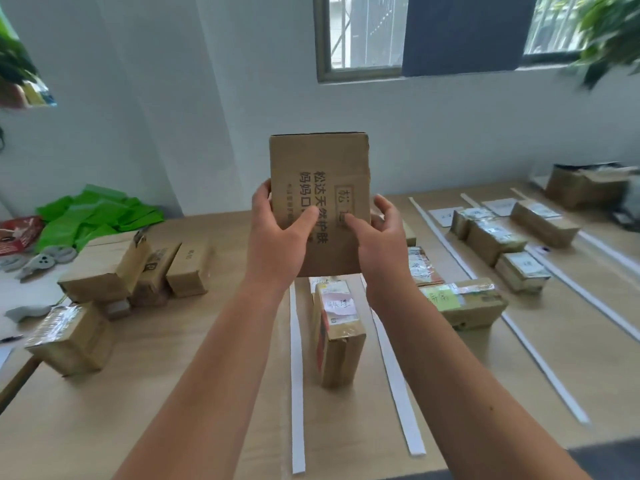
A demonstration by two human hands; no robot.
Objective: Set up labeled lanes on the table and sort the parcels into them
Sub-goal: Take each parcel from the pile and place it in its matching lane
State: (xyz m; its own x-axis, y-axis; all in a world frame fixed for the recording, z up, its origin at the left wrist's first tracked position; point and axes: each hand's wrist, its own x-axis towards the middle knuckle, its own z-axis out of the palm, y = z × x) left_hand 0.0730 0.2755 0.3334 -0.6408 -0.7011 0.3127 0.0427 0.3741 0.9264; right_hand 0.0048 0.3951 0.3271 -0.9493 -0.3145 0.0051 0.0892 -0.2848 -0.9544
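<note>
I hold a brown cardboard parcel (320, 168) with dark printed characters upright in the air above the table. My left hand (277, 233) grips its left edge, and my right hand (379, 237) grips its lower right side. Below it, white paper strips (297, 375) mark lanes on the wooden table (173, 393). One taped parcel (337, 336) stands in the lane between two strips. Further lanes to the right hold a parcel with a green note (464, 303) and several labelled parcels (495, 237). White label cards (441, 216) lie at the far ends of the lanes.
Several unsorted parcels (138, 268) sit at the left, with one taped box (71, 337) near the table's left edge. Green bags (97, 213) and scissors (45, 261) lie at the far left. An open carton (585, 185) stands at the back right.
</note>
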